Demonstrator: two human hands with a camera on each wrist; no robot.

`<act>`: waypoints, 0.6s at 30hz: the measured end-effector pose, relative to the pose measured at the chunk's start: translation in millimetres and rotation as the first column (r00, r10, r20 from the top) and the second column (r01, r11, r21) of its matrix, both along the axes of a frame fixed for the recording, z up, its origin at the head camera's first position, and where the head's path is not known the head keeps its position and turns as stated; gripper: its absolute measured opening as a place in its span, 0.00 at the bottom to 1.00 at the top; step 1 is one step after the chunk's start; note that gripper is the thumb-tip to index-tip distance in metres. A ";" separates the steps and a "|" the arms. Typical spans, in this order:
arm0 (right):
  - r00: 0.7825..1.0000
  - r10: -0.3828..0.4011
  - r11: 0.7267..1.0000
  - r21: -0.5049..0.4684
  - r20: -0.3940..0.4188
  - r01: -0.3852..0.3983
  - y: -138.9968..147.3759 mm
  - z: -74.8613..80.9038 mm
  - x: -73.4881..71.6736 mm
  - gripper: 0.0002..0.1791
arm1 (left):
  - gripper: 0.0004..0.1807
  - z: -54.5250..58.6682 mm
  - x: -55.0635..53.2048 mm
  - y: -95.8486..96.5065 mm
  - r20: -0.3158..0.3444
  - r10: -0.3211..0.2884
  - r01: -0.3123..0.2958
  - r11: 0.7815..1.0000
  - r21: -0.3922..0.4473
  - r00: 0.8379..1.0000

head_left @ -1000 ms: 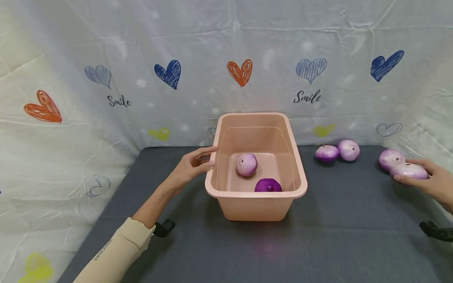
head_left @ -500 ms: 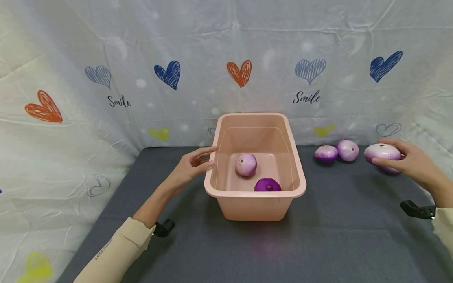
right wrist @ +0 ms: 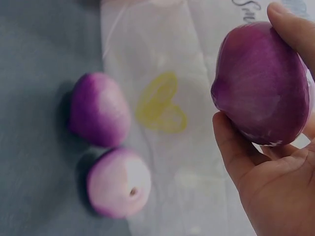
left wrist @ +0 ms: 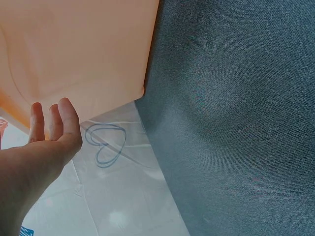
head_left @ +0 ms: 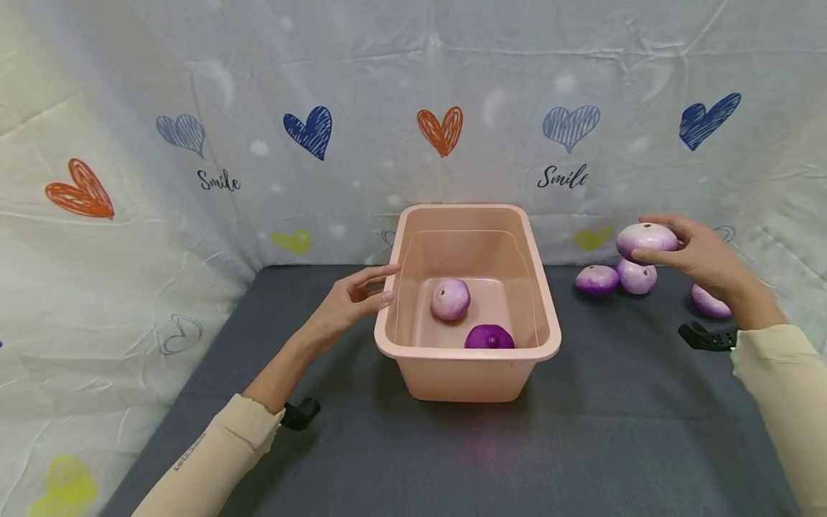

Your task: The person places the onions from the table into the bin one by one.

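A red onion (head_left: 646, 239) is held between the thumb and fingers of my right hand (head_left: 713, 262), up over the back right of the table. Its purple pointed end faces out in the right wrist view, onion (right wrist: 261, 83). My left hand (head_left: 352, 300) has its fingertips at the left rim of a peach-coloured plastic tub (head_left: 468, 355), fingers loosely bent. Inside the tub sit a pale onion (head_left: 450, 300) and a darker purple onion (head_left: 489, 336), the latter partly hidden by the front rim.
Two onions, one oval (head_left: 596, 281) and one rounder (head_left: 637, 278), lie side by side right of the tub. Another onion (head_left: 709, 301) lies farther right, partly behind my right hand. A printed white curtain (head_left: 362, 187) hangs behind the dark tablecloth (head_left: 413, 459).
My right hand has lifted the onion from the far right and carried it left and up, above the pair of onions. My left hand stays at the tub's rim.
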State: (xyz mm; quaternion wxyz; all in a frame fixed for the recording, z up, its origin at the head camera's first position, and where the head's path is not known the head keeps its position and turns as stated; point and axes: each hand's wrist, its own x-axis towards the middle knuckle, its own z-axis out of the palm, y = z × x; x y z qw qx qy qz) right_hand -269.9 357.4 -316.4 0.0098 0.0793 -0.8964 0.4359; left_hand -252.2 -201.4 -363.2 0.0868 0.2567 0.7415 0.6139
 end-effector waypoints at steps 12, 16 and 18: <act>1.000 0.013 1.000 -0.015 -0.012 -0.013 -34.2 22.3 -26.1 0.42 | 0.31 2.1 0.7 1.7 0.009 -0.006 0.006 1.000 0.003 1.000; 0.998 0.038 0.999 -0.029 -0.048 -0.039 -49.2 28.0 -33.8 0.41 | 0.31 2.4 1.6 0.6 0.007 -0.001 0.001 1.000 -0.002 1.000; 0.996 0.054 0.998 -0.033 -0.070 -0.056 -56.3 31.2 -37.1 0.39 | 0.31 2.3 1.6 0.3 0.007 0.001 -0.001 1.000 -0.005 1.000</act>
